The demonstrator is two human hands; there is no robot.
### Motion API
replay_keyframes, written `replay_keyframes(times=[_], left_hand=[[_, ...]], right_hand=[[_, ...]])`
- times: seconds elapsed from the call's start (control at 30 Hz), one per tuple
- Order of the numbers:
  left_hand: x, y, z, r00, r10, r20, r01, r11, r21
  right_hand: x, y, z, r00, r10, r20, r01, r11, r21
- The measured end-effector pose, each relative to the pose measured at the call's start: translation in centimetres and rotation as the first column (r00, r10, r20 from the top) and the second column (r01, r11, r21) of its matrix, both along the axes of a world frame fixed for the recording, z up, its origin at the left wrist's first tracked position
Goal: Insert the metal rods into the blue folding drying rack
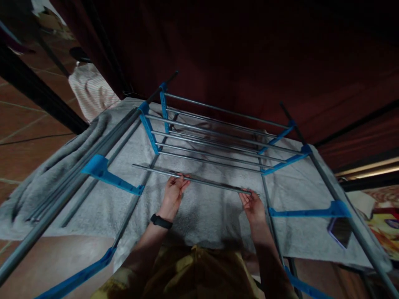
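Note:
A thin grey metal rod (215,184) lies across both my hands, tilted slightly down to the right. My left hand (175,192) grips it left of its middle, and a dark band circles that wrist. Close to the rod's right end, my right hand (253,206) pinches it. The rod is inside a rack frame of grey poles and blue plastic brackets. Its left blue bracket (112,176) and right blue bracket (308,212) have no rods between them. Farther back, several crossbars (215,144) span the far brackets.
Under the frame is a grey fleece blanket (199,220). Several loose rods (84,170) rest on it at the left. A phone (340,232) lies near the right pole. Behind hangs a dark red curtain (237,54). A striped cloth (93,89) is at the back left.

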State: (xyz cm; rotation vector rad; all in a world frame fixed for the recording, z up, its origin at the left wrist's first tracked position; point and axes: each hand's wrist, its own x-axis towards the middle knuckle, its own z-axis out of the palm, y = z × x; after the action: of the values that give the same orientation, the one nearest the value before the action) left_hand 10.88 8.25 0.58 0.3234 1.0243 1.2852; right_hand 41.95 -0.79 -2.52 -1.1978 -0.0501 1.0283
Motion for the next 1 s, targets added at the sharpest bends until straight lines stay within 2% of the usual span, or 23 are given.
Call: replay_keyframes(times=[0.2, 0.33, 0.67, 0.87, 1.0], left_hand=[[-0.8, 0.4, -0.8, 0.994, 0.087, -0.062, -0.088, 0.996, -0.029], [-0.5, 0.3, -1.0, 0.989, 0.121, -0.084, -0.126, 0.99, -0.06], [-0.1, 0.5, -0.8, 0.987, 0.117, -0.106, -0.128, 0.986, -0.109], [-0.3, 0.3, -0.6, 0.996, 0.025, -0.081, -0.031, 0.997, -0.076], [-0.4, 0.3, -0.6, 0.996, 0.012, -0.093, -0.019, 0.997, -0.071]], right_hand=[[1.1, -1.0, -1.0, 0.988, -0.117, 0.097, 0.112, 0.992, 0.06], [0.8, -1.0, -1.4, 0.984, -0.131, 0.122, 0.123, 0.99, 0.07], [0.9, -0.8, -1.3, 0.991, -0.091, 0.099, 0.086, 0.995, 0.051], [0.8, -0.8, -1.8, 0.984, -0.121, 0.129, 0.116, 0.992, 0.042], [0.7, -0.5, -1.9, 0.979, -0.149, 0.138, 0.147, 0.989, 0.019]])
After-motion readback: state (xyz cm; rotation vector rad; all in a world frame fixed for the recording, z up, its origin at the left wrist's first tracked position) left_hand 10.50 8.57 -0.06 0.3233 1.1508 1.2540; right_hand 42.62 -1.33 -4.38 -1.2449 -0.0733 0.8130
